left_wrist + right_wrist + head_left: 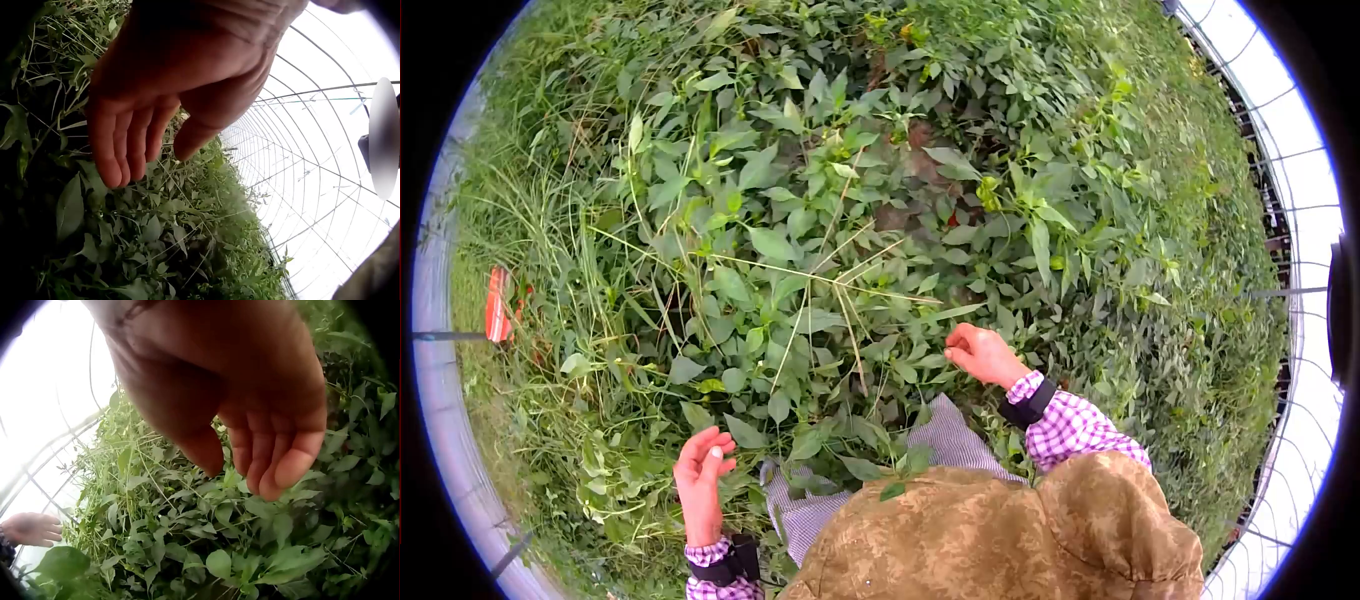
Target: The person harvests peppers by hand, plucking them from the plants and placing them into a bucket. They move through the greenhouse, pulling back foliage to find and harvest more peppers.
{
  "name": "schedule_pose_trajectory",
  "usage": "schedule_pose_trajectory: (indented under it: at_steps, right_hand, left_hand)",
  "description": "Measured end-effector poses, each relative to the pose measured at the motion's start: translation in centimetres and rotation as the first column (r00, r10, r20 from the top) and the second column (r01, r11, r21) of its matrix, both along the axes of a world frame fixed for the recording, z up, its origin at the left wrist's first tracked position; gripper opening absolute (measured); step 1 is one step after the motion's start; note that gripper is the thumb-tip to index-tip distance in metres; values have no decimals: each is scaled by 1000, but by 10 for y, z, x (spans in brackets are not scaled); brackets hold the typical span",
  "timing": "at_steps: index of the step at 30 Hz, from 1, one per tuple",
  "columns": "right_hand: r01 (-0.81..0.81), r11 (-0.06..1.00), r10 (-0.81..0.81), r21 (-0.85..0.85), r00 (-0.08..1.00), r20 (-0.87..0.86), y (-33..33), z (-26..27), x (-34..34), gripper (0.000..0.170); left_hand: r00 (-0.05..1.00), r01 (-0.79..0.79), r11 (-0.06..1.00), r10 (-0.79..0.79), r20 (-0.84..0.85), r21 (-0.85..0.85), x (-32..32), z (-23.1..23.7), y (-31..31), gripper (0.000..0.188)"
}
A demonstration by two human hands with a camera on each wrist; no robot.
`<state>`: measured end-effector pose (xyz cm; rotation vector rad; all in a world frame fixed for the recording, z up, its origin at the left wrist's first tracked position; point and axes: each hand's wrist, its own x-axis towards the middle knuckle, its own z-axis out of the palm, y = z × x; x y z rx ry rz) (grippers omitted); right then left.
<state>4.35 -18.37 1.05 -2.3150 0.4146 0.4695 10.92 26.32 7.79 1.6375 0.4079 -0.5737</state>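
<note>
My left hand hovers over leafy green plants at the lower left of the head view. Its fingers bend loosely with the thumb apart, and nothing is held. In the left wrist view the same hand hangs fingers down above the leaves. My right hand is farther forward, by the leaves right of centre, its fingers relaxed. The right wrist view shows that hand with a gap between thumb and fingers and nothing in it. Pale dry grass stalks spread across the foliage between the hands.
Tall grass grows thick along the left. An orange-red object lies at the left edge. White greenhouse sheeting on a frame borders the right side. Brown patterned clothing and striped cloth are close to the plants.
</note>
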Motion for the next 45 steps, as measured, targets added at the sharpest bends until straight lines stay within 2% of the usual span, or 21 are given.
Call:
schedule_pose_trajectory:
  at_steps: [4, 7, 9, 13, 15, 17, 18, 19, 22, 25, 27, 29, 31, 33, 34, 36, 40, 41, 43, 44, 45]
  right_hand:
    - [186, 982, -185, 45, 982, -32, -39, -16, -71, 26]
    - [271, 960, -262, 71, 958, -116, -43, -31, -122, 26]
    - [256, 959, -235, 123, 959, -161, -37, -57, -148, 27]
    - [225, 967, -188, 119, 946, -262, -25, -98, -163, 33]
    - [142, 989, -129, 38, 961, -243, -26, -113, -149, 37]
    - [63, 996, -77, -62, 959, -274, -34, -128, -124, 41]
    - [3, 991, -44, -137, 955, -295, -41, -139, -114, 45]
    - [-31, 987, -15, -157, 959, -284, -51, -150, -104, 42]
    - [-201, 879, 90, -432, 960, -265, -87, -202, -93, 35]
    - [-350, 769, 100, -534, 892, -441, -126, -217, -103, 33]
    - [-346, 775, -8, -529, 832, -555, -152, -228, -133, 25]
    - [-255, 805, -143, -535, 793, -592, -170, -247, -185, 22]
    - [-229, 810, -160, -540, 799, -579, -183, -230, -239, 22]
    - [-185, 756, -182, -628, 862, -474, -180, -207, -290, 19]
    - [-199, 766, -191, -611, 838, -512, -175, -196, -307, 21]
    - [-173, 829, -239, -532, 750, -617, -162, -168, -327, 24]
    - [104, 779, -447, -618, 784, -432, -115, -122, -317, 22]
    - [147, 774, -472, -616, 782, -407, -105, -107, -305, 25]
    - [325, 691, -496, -646, 863, -96, -82, -101, -296, 32]
    - [379, 714, -502, -589, 863, -53, -75, -95, -289, 28]
    - [412, 754, -512, -511, 856, -65, -70, -73, -278, 24]
  left_hand:
    - [959, 280, 959, -279, 45, -32, 35, -10, -92, 31]
    - [850, 525, 845, -526, 22, -99, 30, -24, -172, 31]
    - [740, 670, 734, -673, 16, -106, 15, -50, -210, 31]
    - [430, 903, 429, -902, -39, 23, -21, -85, -265, 31]
    - [367, 930, 368, -927, -77, 11, -37, -117, -270, 36]
    - [129, 959, 132, -991, 29, 249, -44, -134, -276, 44]
    - [124, 959, 124, -992, 17, 256, -46, -138, -279, 44]
    - [80, 946, 66, -996, -31, 317, -49, -142, -283, 50]
    - [-18, 873, -96, -986, -166, 478, -51, -158, -292, 68]
    - [56, 767, -79, -980, -190, 636, -35, -178, -281, 70]
    - [135, 763, -64, -958, -255, 643, -24, -180, -276, 68]
    - [140, 711, -106, -947, -288, 695, -16, -179, -261, 65]
    - [115, 658, -151, -948, -296, 738, -7, -180, -237, 61]
    - [163, 683, -151, -922, -351, 715, -1, -162, -225, 54]
    - [146, 643, -169, -930, -336, 747, 1, -158, -215, 52]
    - [181, 706, -162, -900, -397, 689, 9, -149, -198, 50]
    - [165, 777, -54, -944, -286, 628, 24, -148, -161, 51]
    - [136, 778, -89, -942, -306, 622, 26, -144, -161, 50]
    - [95, 779, -70, -969, -227, 624, 27, -129, -162, 47]
    - [108, 801, -34, -974, -201, 598, 28, -128, -161, 47]
    - [5, 771, -125, -979, -203, 624, 39, -141, -151, 49]
